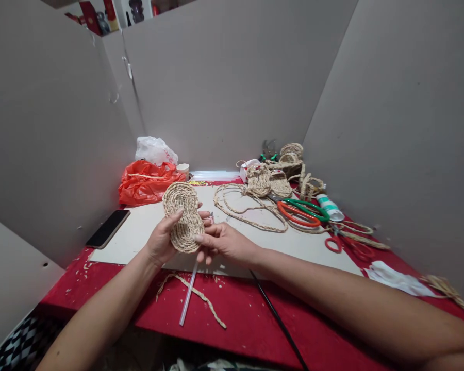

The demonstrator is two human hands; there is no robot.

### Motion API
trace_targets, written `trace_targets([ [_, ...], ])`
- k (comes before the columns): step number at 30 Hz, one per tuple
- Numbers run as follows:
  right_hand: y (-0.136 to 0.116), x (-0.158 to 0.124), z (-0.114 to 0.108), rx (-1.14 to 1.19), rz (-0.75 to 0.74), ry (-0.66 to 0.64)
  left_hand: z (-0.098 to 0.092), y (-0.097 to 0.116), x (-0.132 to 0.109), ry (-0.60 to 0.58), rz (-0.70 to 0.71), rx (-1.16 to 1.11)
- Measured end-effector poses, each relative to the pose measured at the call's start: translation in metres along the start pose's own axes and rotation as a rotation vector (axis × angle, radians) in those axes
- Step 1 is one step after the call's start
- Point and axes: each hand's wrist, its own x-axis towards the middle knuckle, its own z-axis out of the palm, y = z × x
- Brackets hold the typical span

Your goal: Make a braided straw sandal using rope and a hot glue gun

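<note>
A woven straw sole (182, 201), narrowed at the waist and coiled in rows, is raised over the white board (143, 245). My left hand (162, 238) grips it from the left, thumb on its face and fingers behind. At the lower right edge, my right hand (226, 243) pinches the sole between thumb and fingers. A translucent glue stick (188, 296) lies below the hands, across a short braided straw cord (204, 298). To the right of the hands rests a loop of braided cord (251, 224). Part of the sole's back is hidden.
Green-handled scissors (307, 207), orange-handled scissors (297, 215) and red-handled scissors (334, 243) lie at right. Behind them are small woven straw slippers (259, 180) and coiled braid (292, 154). A phone (108, 228) and red plastic bag (143, 183) are left. Grey panels (224, 93) enclose the table.
</note>
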Motion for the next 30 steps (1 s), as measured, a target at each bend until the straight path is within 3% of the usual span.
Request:
trace_targets([
  [7, -0.021, -0.005, -0.02, -0.235, 0.087, -0.074, -0.008, 0.003, 0.0, -0.002, 0.019, -0.003],
  [10, -0.031, -0.005, -0.036, -0.209, 0.096, 0.056, -0.015, 0.008, 0.002, 0.017, 0.04, 0.007],
  [14, -0.033, 0.0, -0.051, -0.072, -0.058, 0.273, -0.022, 0.012, 0.007, 0.079, 0.03, 0.023],
  [18, -0.027, 0.005, -0.058, -0.016, -0.123, 0.372, -0.029, 0.012, 0.015, 0.158, -0.008, 0.038],
  [25, -0.023, 0.004, -0.058, 0.006, -0.143, 0.387, -0.058, 0.011, 0.03, 0.352, -0.102, 0.534],
  [30, -0.026, 0.001, -0.054, 0.004, -0.16, 0.387, -0.074, 0.019, 0.031, 0.519, 0.098, 0.71],
])
